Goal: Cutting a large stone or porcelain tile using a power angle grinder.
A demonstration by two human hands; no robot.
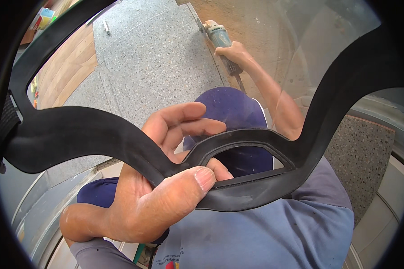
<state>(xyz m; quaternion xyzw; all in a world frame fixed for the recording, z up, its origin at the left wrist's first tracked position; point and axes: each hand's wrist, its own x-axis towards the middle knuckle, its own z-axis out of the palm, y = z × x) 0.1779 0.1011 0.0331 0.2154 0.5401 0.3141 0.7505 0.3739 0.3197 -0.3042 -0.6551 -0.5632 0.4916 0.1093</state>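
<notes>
Black frame: a big black goggle frame [98, 134] runs across the whole picture from left to right, very near the camera. It has a clear see-through sheet in it, and the scene shows through that sheet.
Frame's place: its low middle part sits in the hand, in the near middle of the picture. Its two sides curve up and away to the far left and far right.
Other person: a person in a grey-blue shirt [274, 224] and a dark blue cap [231, 112] is bent over in the middle, behind the frame. This is a co-worker, not the one wearing the camera.
Stone slab: a grey speckled stone slab [161, 58] lies far away, past the cap. A strip of light wood floor [67, 67] is to its left.
Left hand: the left hand [161, 179] comes up from the near left. Its fingers [184, 117] are partly curled behind the frame and its thumb presses on the front edge, so it pinches the frame.
Right hand: the wearer's right hand does not show in the picture.
Co-worker's hand: the co-worker's hand [231, 53] is far off, wrapped around the tool's handle.
Grinder: a small blue-grey grinder [217, 33] rests at the right edge of the slab.
Small tool: a thin silver tool [106, 27] lies on the far left part of the slab.
</notes>
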